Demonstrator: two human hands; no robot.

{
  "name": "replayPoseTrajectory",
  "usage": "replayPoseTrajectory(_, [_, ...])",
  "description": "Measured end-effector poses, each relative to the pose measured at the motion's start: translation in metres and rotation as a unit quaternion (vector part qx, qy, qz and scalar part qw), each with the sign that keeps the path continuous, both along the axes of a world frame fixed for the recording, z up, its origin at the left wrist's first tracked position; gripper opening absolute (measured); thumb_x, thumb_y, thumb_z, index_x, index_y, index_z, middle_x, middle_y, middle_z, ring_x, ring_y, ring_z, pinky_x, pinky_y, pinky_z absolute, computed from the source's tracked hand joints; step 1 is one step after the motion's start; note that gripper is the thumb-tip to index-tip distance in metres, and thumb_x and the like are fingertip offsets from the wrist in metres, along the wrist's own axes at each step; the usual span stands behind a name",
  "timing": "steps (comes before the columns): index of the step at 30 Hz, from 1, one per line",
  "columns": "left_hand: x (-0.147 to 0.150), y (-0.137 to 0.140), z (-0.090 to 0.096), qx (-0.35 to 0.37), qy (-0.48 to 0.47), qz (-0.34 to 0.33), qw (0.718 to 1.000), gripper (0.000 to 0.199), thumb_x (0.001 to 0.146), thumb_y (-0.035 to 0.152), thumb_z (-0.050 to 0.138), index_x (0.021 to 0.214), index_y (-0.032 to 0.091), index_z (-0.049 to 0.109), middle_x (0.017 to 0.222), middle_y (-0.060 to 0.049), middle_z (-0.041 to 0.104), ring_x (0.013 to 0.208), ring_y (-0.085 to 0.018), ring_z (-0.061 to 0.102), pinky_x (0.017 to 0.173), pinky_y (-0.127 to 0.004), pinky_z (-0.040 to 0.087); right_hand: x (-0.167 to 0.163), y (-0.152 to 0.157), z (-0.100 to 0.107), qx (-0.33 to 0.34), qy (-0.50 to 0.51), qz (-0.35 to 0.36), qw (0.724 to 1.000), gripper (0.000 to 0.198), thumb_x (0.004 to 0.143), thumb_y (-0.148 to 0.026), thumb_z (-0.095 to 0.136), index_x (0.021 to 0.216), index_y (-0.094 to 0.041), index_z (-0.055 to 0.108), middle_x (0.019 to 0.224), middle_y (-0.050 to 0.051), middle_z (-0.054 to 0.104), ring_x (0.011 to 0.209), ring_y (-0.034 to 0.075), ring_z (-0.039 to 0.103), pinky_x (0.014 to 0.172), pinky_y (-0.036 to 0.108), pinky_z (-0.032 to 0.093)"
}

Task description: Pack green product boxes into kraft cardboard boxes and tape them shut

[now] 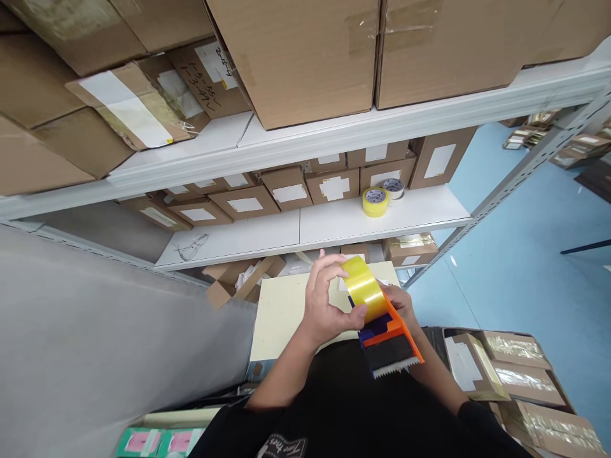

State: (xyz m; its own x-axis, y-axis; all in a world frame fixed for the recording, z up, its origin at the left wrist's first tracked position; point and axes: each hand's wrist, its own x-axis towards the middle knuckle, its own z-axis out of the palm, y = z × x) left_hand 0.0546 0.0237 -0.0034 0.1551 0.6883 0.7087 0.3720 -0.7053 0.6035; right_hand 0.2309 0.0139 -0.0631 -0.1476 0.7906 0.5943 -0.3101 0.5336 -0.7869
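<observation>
A roll of yellow packing tape (365,286) sits on an orange and dark blue tape dispenser (397,327), whose toothed cutting edge points down towards my body. My left hand (327,302) grips the roll from the left, fingertips on its upper edge and thumb low on its face. On the far side, my right hand (400,301) is closed around the dispenser, with its fingers mostly hidden behind it. Both hands are above a pale yellow tabletop (279,318).
A yellow tape roll (375,201) and a whitish one (394,189) rest on the middle shelf (329,222), before labelled cartons. Large cartons (305,57) fill the upper shelf. An open carton (229,280) is at the left below; taped parcels (520,356) lie at right.
</observation>
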Motion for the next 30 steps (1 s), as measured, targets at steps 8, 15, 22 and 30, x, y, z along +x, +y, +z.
replayPoseTrajectory(8, [0.001, -0.0003, -0.0001, -0.019, -0.046, -0.059, 0.997, 0.052, 0.079, 0.058, 0.08, 0.104, 0.026, 0.047, 0.121, -0.012, 0.069, 0.115, -0.031, 0.072, 0.093, -0.049, 0.059, -0.0005, -0.0036, 0.0003, 0.004, 0.032, 0.022, 0.999, 0.032, 0.081, -0.055, 0.085, 0.084, -0.024, 0.078, 0.073, 0.003, 0.073, 0.063, 0.02, 0.064, 0.066, 0.034, 0.054])
replayPoseTrajectory(15, [0.0018, -0.0024, 0.0012, -0.026, -0.059, -0.072, 0.995, 0.05, 0.079, 0.051, 0.082, 0.083, 0.025, 0.04, 0.121, -0.013, 0.071, 0.116, -0.033, 0.072, 0.09, -0.046, 0.06, 0.0036, -0.005, -0.0044, -0.021, 0.006, 0.005, 1.0, 0.042, 0.075, -0.062, 0.087, 0.076, -0.022, 0.076, 0.064, 0.004, 0.069, 0.055, 0.019, 0.059, 0.06, 0.034, 0.054])
replayPoseTrajectory(22, [0.0032, 0.0002, 0.0018, -0.029, -0.08, -0.107, 0.991, 0.049, 0.077, 0.044, 0.086, 0.108, 0.025, 0.053, 0.123, -0.013, 0.071, 0.118, -0.032, 0.072, 0.097, -0.05, 0.059, 0.0052, -0.004, -0.0009, -0.001, 0.011, -0.01, 1.0, 0.04, 0.076, -0.062, 0.086, 0.075, -0.023, 0.076, 0.062, 0.003, 0.069, 0.051, 0.018, 0.057, 0.056, 0.033, 0.052])
replayPoseTrajectory(30, [0.0059, -0.002, -0.0008, -0.044, -0.083, -0.091, 0.991, 0.045, 0.078, 0.044, 0.085, 0.096, 0.024, 0.049, 0.126, -0.015, 0.07, 0.119, -0.033, 0.071, 0.097, -0.049, 0.06, 0.0054, -0.0038, -0.0017, 0.005, 0.001, -0.024, 1.0, 0.039, 0.083, -0.06, 0.081, 0.076, -0.023, 0.074, 0.062, 0.003, 0.067, 0.048, 0.017, 0.053, 0.056, 0.033, 0.052])
